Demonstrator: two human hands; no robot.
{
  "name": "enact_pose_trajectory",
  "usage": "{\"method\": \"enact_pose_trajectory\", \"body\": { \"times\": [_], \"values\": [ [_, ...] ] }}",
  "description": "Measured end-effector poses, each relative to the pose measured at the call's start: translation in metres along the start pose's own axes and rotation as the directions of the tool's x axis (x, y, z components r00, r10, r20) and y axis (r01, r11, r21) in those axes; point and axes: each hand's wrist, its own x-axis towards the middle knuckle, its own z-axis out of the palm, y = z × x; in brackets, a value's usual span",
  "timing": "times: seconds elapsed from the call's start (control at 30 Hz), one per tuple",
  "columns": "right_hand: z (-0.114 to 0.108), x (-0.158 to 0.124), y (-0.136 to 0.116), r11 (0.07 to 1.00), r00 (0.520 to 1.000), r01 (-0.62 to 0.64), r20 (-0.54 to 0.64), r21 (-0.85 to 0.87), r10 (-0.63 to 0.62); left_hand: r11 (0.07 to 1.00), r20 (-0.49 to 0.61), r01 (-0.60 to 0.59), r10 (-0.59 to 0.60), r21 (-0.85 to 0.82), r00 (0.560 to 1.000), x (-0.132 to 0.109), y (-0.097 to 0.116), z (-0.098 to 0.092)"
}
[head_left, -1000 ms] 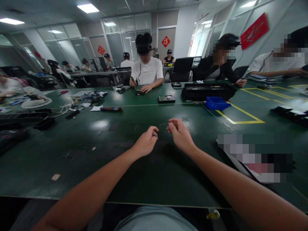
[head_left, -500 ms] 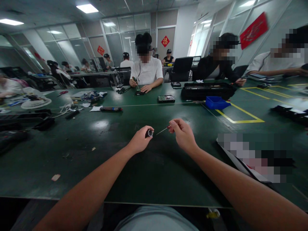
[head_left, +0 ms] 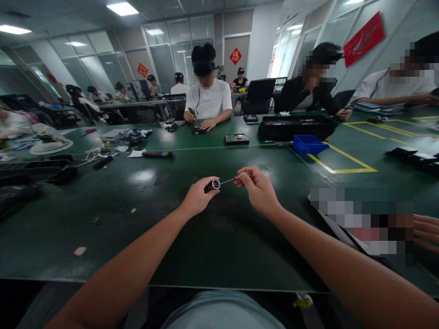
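Note:
My left hand (head_left: 199, 195) is closed around a small black cylinder (head_left: 215, 184), whose round, silver-rimmed end faces right; its exact kind does not show. In my right hand (head_left: 257, 186) is a thin screwdriver (head_left: 227, 181), pinched by its reddish handle between thumb and fingers. The metal shaft points left, with its tip at the cylinder's rimmed end; whether it is inside cannot be made out. Both hands hover over the green table (head_left: 226, 256).
Ahead lie a dark pen-shaped tool (head_left: 158, 154), a circuit board device (head_left: 236, 139), a long black casing (head_left: 297, 130) and a blue bin (head_left: 310, 144). A co-worker sits opposite. Another person's hand (head_left: 427, 234) rests at right beside a blurred-out flat object.
My right hand has shifted slightly left, bringing the screwdriver tip to the cylinder's end. The cylinder has moved up a little. Another person's hand has appeared at the right edge.

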Motion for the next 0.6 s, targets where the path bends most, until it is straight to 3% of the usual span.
{"method": "enact_pose_trajectory", "body": {
  "times": [0.23, 0.47, 0.6],
  "values": [
    [0.0008, 0.0015, 0.0032, 0.999, 0.999, -0.015, -0.051, -0.033, 0.014, 1.0, 0.025, -0.006, 0.006, 0.02, 1.0, -0.0005, -0.0001, 0.0],
    [0.0001, 0.0013, 0.0012, 1.0, 1.0, -0.025, -0.011, -0.011, 0.025, 1.0, 0.029, -0.018, 0.017, 0.02, 0.999, -0.0008, -0.0016, 0.0],
    [0.0003, 0.0011, 0.0003, 0.999, 0.998, -0.033, -0.06, -0.036, 0.031, 0.999, 0.023, -0.028, 0.028, 0.015, 0.999, -0.0018, -0.0018, 0.0002]
  ]
}}
